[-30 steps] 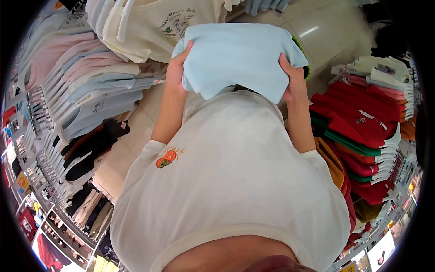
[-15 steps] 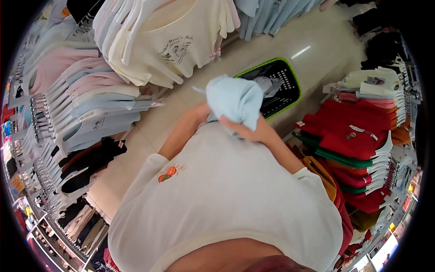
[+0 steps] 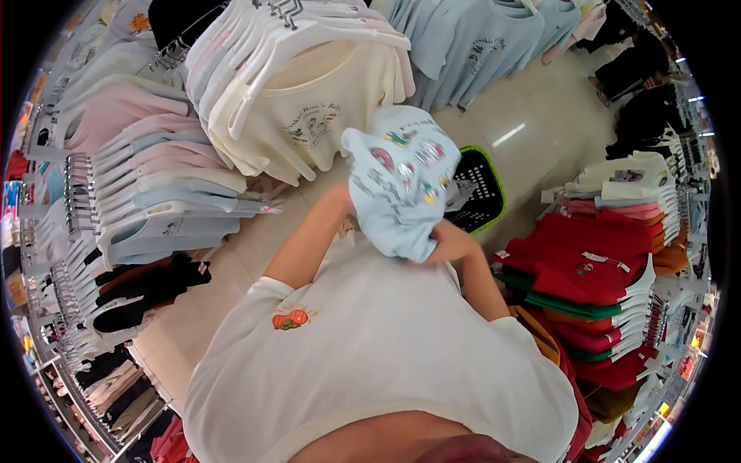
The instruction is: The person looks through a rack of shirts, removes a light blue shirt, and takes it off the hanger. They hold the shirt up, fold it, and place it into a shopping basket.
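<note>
The left grip (image 3: 340, 199) is partly hidden behind the light-blue garment (image 3: 401, 193), whose lettering is mostly too blurred to read and which covers part of the black basket (image 3: 480, 181), while the white shirt (image 3: 386, 332) runs off the bottom edge.

clothes shop, with racked shirts (image 3: 579, 251)

The person in the white top (image 3: 378, 347) held a bunched, light blue printed garment (image 3: 397, 181) before the chest, the right hand (image 3: 449, 243) gripping its lower edge, the left hand (image 3: 340, 197) partly hidden at its other side. Beyond it I saw a green-rimmed black basket (image 3: 488, 185), partly covered, on the tiled floor (image 3: 532, 116). Cream shirts (image 3: 340, 77) hung ahead to the left, red shirts (image 3: 575, 251) to the right.
</note>
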{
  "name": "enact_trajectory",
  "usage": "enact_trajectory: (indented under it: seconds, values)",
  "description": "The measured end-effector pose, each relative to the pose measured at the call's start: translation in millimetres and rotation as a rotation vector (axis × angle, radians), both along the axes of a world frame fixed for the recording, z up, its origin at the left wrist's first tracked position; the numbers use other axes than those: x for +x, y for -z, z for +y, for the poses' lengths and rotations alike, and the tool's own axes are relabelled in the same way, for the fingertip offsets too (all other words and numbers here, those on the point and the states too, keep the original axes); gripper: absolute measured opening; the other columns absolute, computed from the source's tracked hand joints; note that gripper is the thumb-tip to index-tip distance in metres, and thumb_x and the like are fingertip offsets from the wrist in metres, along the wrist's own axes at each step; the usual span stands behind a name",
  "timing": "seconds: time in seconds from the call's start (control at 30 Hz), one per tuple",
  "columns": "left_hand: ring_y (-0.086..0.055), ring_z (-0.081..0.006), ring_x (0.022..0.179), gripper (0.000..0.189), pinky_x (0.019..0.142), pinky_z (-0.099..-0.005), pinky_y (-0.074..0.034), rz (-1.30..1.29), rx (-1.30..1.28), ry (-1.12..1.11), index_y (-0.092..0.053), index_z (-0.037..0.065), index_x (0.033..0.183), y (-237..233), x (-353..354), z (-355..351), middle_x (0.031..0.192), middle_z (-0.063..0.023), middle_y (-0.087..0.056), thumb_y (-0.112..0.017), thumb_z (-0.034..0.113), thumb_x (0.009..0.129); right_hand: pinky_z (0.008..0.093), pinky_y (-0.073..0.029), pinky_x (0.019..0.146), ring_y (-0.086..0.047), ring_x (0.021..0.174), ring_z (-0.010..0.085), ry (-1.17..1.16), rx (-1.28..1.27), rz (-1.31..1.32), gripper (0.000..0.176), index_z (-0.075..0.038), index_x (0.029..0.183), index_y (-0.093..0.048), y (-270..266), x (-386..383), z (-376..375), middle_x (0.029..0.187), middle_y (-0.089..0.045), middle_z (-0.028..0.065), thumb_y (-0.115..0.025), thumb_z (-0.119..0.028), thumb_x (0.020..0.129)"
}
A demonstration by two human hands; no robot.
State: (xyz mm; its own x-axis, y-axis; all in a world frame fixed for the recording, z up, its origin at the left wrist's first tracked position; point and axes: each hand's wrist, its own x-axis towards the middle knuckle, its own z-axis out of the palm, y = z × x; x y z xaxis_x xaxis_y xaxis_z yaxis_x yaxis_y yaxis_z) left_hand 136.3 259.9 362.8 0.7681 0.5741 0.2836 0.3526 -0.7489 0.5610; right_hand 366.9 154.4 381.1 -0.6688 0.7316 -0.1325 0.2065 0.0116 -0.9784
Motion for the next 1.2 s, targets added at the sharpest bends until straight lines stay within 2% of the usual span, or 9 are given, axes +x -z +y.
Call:
enact_trajectory:
  seconds: [0.13,0.2,0.37,0.6,0.7,0.83,0.9,1.0,1.2]
  values:
    - [-0.053,-0.0271,0.125,0.059,0.108,-0.0378,-0.039,-0.364,-0.767,0.204,-0.054,0.004,0.138,62,-2,-34,0.138,-0.015,-0.056,-0.072,0.028,0.087,0.0457,-0.041,0.109,-0.046,0.135,0.0331,0.509,-0.778,1.0,0.092,0.001,0.149,-0.036,44,29,13,0.148,-0.047,0.0166,-0.052,-0.067,0.089]
    - [-0.052,-0.028,0.126,0.062,0.109,-0.0384,-0.038,-0.348,-0.917,0.219,-0.053,0.003,0.137,59,-1,-49,0.14,-0.0161,-0.055,-0.075,0.026,0.084,0.0473,-0.035,0.113,-0.045,0.136,0.0333,0.319,-0.808,1.17,0.089,0.002,0.149,-0.036,45,26,31,0.147,-0.047,0.0183,-0.043,-0.068,0.093]
    - [-0.051,-0.03,0.127,0.062,0.105,-0.0405,-0.041,-0.089,-0.737,0.059,-0.055,0.005,0.134,9,9,-74,0.139,-0.017,-0.055,-0.077,0.03,0.082,0.0366,-0.051,0.096,-0.064,0.108,0.018,0.578,-0.439,0.464,0.041,-0.003,0.134,-0.052,10,-27,64,0.119,-0.066,0.0088,-0.06,-0.023,0.099]
    - [-0.055,-0.03,0.122,0.067,0.104,-0.0388,-0.043,0.138,-0.866,-0.384,-0.052,0.008,0.138,51,-58,-85,0.139,-0.0172,-0.055,-0.074,0.027,0.077,0.0372,-0.053,0.095,-0.063,0.11,0.0187,0.629,-0.636,1.048,0.03,-0.006,0.126,-0.055,-29,-33,46,0.12,-0.064,0.0081,-0.061,-0.012,0.097]
    - [-0.053,-0.0307,0.127,0.075,0.107,-0.0398,-0.041,-0.109,-0.861,-0.127,-0.047,0.011,0.144,21,-82,-92,0.14,-0.0177,-0.054,-0.076,0.034,0.078,0.039,-0.051,0.097,-0.061,0.115,0.0201,0.407,-0.601,1.125,0.037,-0.008,0.126,-0.055,-19,-33,29,0.125,-0.062,0.0073,-0.068,-0.018,0.093]
    - [-0.051,-0.0265,0.129,0.086,0.108,-0.0408,-0.039,-1.339,-1.466,0.143,-0.043,0.007,0.146,-13,-41,-98,0.139,-0.0155,-0.054,-0.079,0.046,0.078,0.0314,-0.05,0.087,-0.06,0.105,0.0139,0.07,-0.347,0.931,0.029,-0.008,0.11,-0.059,-8,-38,23,0.114,-0.064,0.0022,-0.076,-0.016,0.087]
    - [-0.051,-0.0231,0.128,0.087,0.108,-0.0411,-0.04,-1.145,-1.417,0.154,-0.044,0.005,0.145,-14,-39,-82,0.138,-0.0128,-0.055,-0.079,0.051,0.079,0.0263,-0.048,0.08,-0.059,0.098,0.0097,-0.004,-0.249,0.771,0.024,-0.009,0.102,-0.059,-17,-41,25,0.108,-0.063,-0.0005,-0.076,-0.01,0.085]
    - [-0.051,-0.0201,0.125,0.076,0.104,-0.0388,-0.042,-0.779,-1.348,-0.521,-0.048,0.005,0.14,-9,-29,-82,0.135,-0.0086,-0.056,-0.074,0.049,0.085,0.0215,-0.046,0.075,-0.058,0.092,0.0051,0.171,-0.466,0.577,0.024,-0.01,0.098,-0.058,-27,-35,19,0.103,-0.063,-0.0032,-0.075,-0.004,0.082]
    - [-0.055,-0.0148,0.105,0.043,0.092,-0.0312,-0.046,-0.476,-1.039,-0.378,-0.058,0.003,0.124,-28,-5,-73,0.115,-0.0044,-0.062,-0.056,0.039,0.101,0.0161,-0.043,0.065,-0.06,0.089,0.0035,0.509,-0.645,0.548,0.046,-0.008,0.126,-0.056,-6,-25,3,0.106,-0.067,-0.0009,-0.074,-0.005,0.084]
